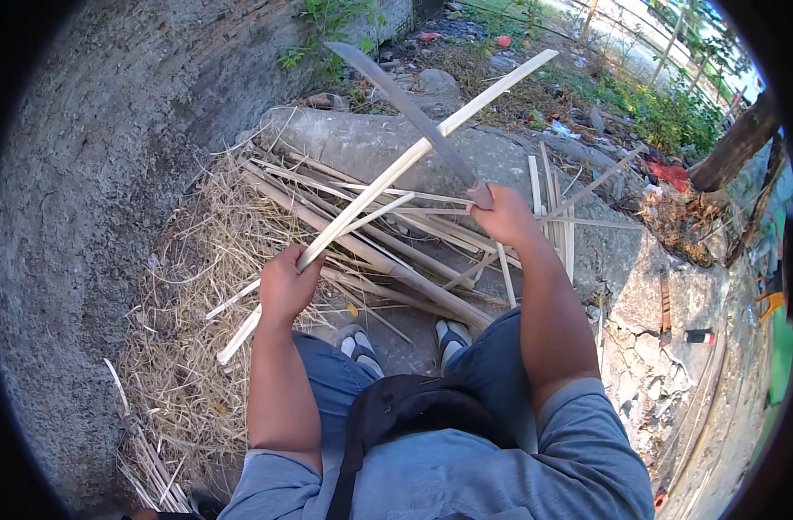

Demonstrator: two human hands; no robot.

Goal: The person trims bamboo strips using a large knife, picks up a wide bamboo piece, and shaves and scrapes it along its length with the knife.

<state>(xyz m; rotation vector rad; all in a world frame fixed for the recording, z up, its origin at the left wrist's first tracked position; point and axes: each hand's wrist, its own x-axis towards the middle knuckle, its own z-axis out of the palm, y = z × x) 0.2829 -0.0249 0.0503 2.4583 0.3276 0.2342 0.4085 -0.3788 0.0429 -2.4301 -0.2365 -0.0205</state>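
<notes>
My left hand (290,284) is closed around a long pale bamboo strip (379,180), which slants up to the far right and sticks out below my fist. In my right hand (505,217) is the handle end of a machete (402,102). Its long dark blade points to the far left and crosses the strip beyond my left hand; whether the edge bites into the strip, I cannot tell. Beneath both hands lies a pile of bamboo poles and split strips (375,257). More pale strips (554,204) lean and cross by my right forearm.
A heap of dry shavings (201,260) lies along the rough wall (67,217) on the left. A concrete slab (344,132) stands beyond the pile. At the right are a wooden post (736,152), cracked concrete and a small black-and-red cylinder (699,336). My sandalled feet (359,347) stand close to the poles.
</notes>
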